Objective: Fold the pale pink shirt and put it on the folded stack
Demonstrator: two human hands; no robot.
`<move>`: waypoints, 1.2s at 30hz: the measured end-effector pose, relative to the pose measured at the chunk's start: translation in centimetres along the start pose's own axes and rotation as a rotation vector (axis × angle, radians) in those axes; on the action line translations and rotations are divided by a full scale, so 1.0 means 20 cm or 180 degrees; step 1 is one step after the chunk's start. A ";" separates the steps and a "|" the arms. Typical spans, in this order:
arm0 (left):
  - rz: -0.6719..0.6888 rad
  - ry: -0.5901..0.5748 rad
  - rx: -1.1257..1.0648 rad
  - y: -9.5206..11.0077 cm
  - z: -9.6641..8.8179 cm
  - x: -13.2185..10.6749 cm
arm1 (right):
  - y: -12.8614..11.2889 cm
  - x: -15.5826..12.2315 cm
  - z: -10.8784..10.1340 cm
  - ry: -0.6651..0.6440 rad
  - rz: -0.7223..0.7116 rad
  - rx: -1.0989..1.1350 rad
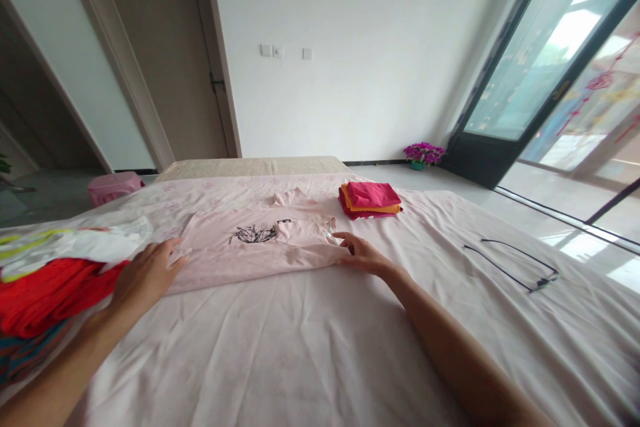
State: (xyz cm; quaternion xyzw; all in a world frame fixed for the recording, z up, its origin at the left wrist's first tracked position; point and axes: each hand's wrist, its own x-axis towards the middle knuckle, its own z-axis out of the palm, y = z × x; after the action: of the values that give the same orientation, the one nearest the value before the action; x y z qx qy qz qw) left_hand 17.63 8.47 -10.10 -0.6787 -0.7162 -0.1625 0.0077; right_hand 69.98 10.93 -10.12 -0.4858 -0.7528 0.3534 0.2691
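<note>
A pale pink T-shirt (215,230) with a black print lies on the bed, its near side folded over toward the middle. At the shirt's left end is my left hand (150,270), thumb and fingers apart and touching the fabric edge. My right hand (363,255) is at the neck end on the right, fingers curled in and closed on the shirt's edge. Its fingertips are partly hidden against the cloth. One sleeve points away from me, and the other lies folded over the front beside the print.
A stack of folded red and orange clothes (373,197) sits beyond my right hand. Loose red clothes (55,290) and white ones (95,243) are heaped at left. Eyeglasses (543,282) rest on the sheet (280,347) at right. A pink stool (115,187) stands past the bed.
</note>
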 end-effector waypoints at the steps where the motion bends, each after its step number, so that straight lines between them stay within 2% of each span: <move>1: 0.0046 0.0109 0.0001 0.10 -0.01 0.03 | 0.01 -0.01 0.00 -0.0116 -0.0046 0.0147; 3: 0.0172 0.0050 -0.0237 0.32 0.00 0.10 | 0.02 -0.03 -0.01 -0.0219 -0.0119 0.0281; 5: 0.0166 -0.0094 -0.0484 0.54 0.04 0.18 | 0.02 -0.05 0.00 -0.0123 -0.0121 0.0232; 9: 0.0290 -0.0228 -0.0553 0.93 0.17 0.34 | 0.02 -0.09 0.02 0.0125 -0.0177 0.0207; 12: 0.0428 -0.0246 -0.0502 1.12 0.29 0.44 | 0.01 -0.10 0.03 0.0219 -0.0213 0.0131; 14: 0.0484 -0.0243 -0.0415 1.20 0.37 0.48 | 0.00 -0.10 0.02 0.0218 -0.0207 0.0197; 17: 0.0514 -0.0183 -0.0306 1.24 0.44 0.51 | 0.00 -0.10 0.02 0.0184 -0.0188 0.0409; 19: 0.0533 -0.0083 -0.0313 1.23 0.45 0.52 | 0.00 -0.10 0.01 0.0197 -0.0127 0.0496; 23: 0.0487 0.0243 -0.0466 1.18 0.39 0.56 | 0.02 -0.09 0.01 0.0192 0.0066 0.0488; 26: 0.0192 0.0458 -0.0721 1.14 0.36 0.60 | 0.03 -0.08 0.00 0.0190 0.0197 0.0256; 30: -0.0109 0.0305 -0.0830 1.10 0.40 0.62 | 0.01 -0.06 -0.01 0.0257 0.0291 -0.0056; 34: -0.0123 0.0087 -0.0753 1.12 0.48 0.59 | -0.03 -0.05 -0.01 0.0343 0.0532 -0.0581; 36: -0.0076 0.0098 -0.0736 1.13 0.49 0.55 | -0.06 -0.06 -0.01 0.0457 0.0607 -0.0834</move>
State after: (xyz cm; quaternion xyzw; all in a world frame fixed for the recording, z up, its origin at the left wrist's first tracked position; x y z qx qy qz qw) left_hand 40.89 22.07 -11.75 -0.6639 -0.7005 -0.2545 -0.0616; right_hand 69.90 9.58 -9.16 -0.6099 -0.7218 0.2406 0.2217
